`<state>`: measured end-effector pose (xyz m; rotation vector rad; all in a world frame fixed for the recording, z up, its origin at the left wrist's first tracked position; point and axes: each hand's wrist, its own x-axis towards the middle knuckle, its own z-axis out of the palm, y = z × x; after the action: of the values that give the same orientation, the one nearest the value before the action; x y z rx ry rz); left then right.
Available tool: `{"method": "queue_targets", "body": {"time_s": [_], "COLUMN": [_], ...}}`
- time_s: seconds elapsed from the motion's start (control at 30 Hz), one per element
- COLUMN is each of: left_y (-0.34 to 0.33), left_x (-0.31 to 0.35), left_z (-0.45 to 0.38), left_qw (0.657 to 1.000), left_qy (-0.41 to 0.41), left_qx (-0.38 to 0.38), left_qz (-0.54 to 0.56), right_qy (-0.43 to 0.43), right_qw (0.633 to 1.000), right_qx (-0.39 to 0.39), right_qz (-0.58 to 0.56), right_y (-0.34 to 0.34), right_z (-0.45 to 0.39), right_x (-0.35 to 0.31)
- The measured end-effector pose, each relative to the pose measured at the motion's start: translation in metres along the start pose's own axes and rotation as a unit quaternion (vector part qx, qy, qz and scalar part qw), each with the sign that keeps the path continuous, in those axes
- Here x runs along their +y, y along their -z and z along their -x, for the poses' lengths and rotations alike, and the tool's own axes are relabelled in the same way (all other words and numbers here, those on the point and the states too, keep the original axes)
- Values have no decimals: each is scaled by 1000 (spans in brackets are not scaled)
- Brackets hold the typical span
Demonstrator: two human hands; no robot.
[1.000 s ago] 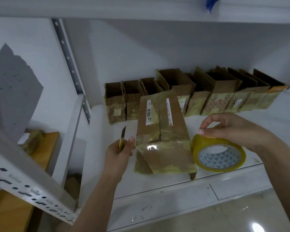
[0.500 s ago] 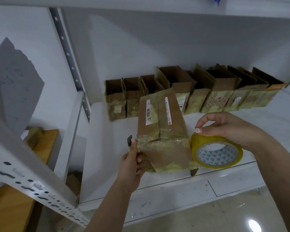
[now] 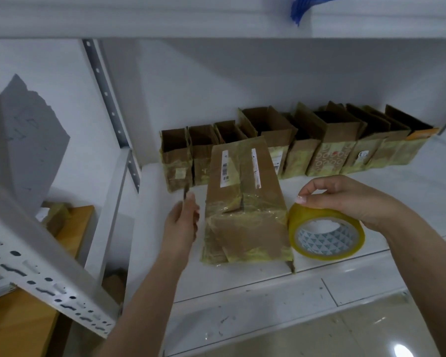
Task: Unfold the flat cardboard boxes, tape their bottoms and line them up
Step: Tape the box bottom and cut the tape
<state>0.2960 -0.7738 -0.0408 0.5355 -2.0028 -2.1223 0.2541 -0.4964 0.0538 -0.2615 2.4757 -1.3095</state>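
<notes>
Presently the left hand (image 3: 182, 222) grips a small dark blade (image 3: 185, 192) left of the taped brown cardboard box (image 3: 245, 202), the right hand (image 3: 345, 199) grips the yellow tape roll (image 3: 326, 234) on its right; careless slicing could gash the cardboard.

White metal shelf (image 3: 242, 275) at centre; perforated upright (image 3: 108, 99) upper left; wooden surface (image 3: 16, 328) lower left; blue item (image 3: 300, 7) at top edge

The left hand (image 3: 182, 222) reaches up from the lower middle on a bare forearm, seen edge-on, fingers curled round a thin dark tool (image 3: 184, 193) whose tip pokes above them. The right hand (image 3: 345, 199) comes in from the lower right — wrist bent, fingers arched over a tape roll (image 3: 326, 234), gripping its top rim.
</notes>
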Motion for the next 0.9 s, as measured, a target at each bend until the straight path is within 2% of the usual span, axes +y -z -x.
{"method": "queue_targets", "body": {"time_s": [0.07,0.13,0.2,0.3,0.4,0.5,0.73,0.9], "left_y": [-6,-19,-35,-62,-75,-78,-110,-116], "left_x": [31,60,82,88,65,47,43,43], "left_z": [3,6,4,-1,-8,-12,-2,-2], "left_qw": [988,959,933,923,930,936,914,909], "left_qy": [-126,-228,-266,-162,-69,-70,-66,-82], "left_qx": [-63,-135,-209,-327,-339,-330,-358,-355], "left_qz": [-64,-104,-119,-124,-127,-102,-178,-203], "right_qy": [2,5,9,14,8,3,-22,5], "right_qw": [1000,1000,1000,999,999,998,991,988], "right_qx": [-2,-6,-9,-22,-42,-53,-67,-54], "right_qz": [-7,-11,-19,-31,-32,-38,-110,-145], "right_y": [-1,0,0,-2,-8,-11,7,8], "right_z": [-2,-4,-6,-11,-15,-15,1,7], "right_x": [1,1,3,6,17,35,79,99]}}
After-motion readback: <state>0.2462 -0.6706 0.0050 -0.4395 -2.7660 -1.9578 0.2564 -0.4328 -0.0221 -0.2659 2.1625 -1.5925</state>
